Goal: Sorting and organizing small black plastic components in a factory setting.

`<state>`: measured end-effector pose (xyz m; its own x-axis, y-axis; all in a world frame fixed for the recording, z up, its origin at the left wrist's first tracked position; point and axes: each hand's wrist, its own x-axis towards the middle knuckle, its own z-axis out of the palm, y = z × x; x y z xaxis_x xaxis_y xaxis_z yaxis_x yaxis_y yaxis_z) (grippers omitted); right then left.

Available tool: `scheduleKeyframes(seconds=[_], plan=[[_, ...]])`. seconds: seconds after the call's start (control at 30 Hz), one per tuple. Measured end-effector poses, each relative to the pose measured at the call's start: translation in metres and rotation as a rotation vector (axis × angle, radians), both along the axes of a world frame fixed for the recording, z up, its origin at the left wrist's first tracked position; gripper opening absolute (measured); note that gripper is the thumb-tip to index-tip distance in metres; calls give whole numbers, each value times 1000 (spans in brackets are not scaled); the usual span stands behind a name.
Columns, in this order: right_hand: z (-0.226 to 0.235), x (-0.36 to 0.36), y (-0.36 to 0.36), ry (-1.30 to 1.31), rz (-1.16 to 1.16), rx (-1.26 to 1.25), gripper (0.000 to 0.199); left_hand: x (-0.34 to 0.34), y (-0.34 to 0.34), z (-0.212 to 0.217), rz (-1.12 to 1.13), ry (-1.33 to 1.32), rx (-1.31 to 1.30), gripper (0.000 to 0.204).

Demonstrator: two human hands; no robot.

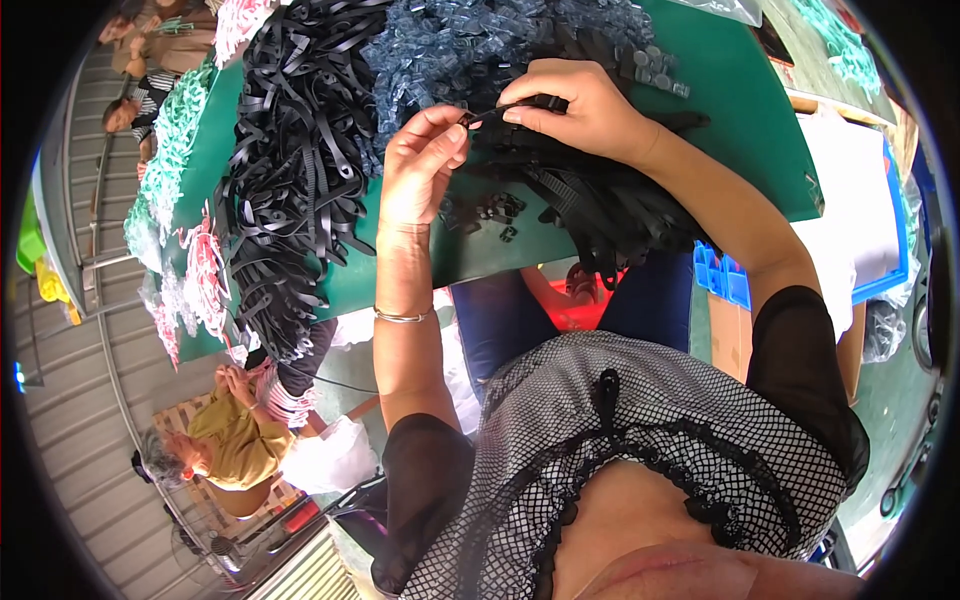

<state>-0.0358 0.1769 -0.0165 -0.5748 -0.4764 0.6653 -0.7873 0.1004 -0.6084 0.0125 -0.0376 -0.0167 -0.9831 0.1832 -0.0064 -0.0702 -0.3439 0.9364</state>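
My left hand [425, 160] pinches one end of a short black strap [497, 109] between thumb and fingertips. A small dark piece shows at those fingertips, too small to name. My right hand [590, 112] is closed on the strap's other end, where a black buckle-like part [549, 102] sticks out. Just beyond both hands lies a heap of clear bluish plastic pieces [470, 50]. Below them on the green table are small dark parts [500, 210]. A bundle of black straps [610, 200] lies under my right forearm.
A large pile of black straps [290, 170] covers the table's left part. Green table [765, 150] edge runs before my lap, with a red basket [575, 316] below. Blue crates [725, 275] stand at right. Mint cords [175, 160] and a seated person [225, 440] are at left.
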Motion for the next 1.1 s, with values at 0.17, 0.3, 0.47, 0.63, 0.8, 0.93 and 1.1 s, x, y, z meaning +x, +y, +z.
scheduleKeyframes(seconds=[0.17, 0.3, 0.47, 0.63, 0.8, 0.93, 1.1], plan=[[-2, -3, 1, 49, 5, -8, 15, 2, 0, 4, -40, -7, -81, 23], [-2, -2, 0, 65, 14, 5, 15, 3, -3, 5, -87, 6, -134, 22], [-3, -3, 1, 67, 25, 29, 14, 2, -6, 8, -115, 19, -224, 21], [-2, -2, 1, 59, 56, 35, 14, 1, -8, 9, -148, 10, -291, 22], [0, -2, 2, 45, 77, 95, 14, 0, -9, 11, -164, 6, -332, 21], [-3, -1, 0, 56, 117, 87, 13, -3, -5, 19, -215, 12, -386, 18], [-6, 0, -1, -24, 44, 72, 13, 2, 17, 13, -66, 50, -368, 18]])
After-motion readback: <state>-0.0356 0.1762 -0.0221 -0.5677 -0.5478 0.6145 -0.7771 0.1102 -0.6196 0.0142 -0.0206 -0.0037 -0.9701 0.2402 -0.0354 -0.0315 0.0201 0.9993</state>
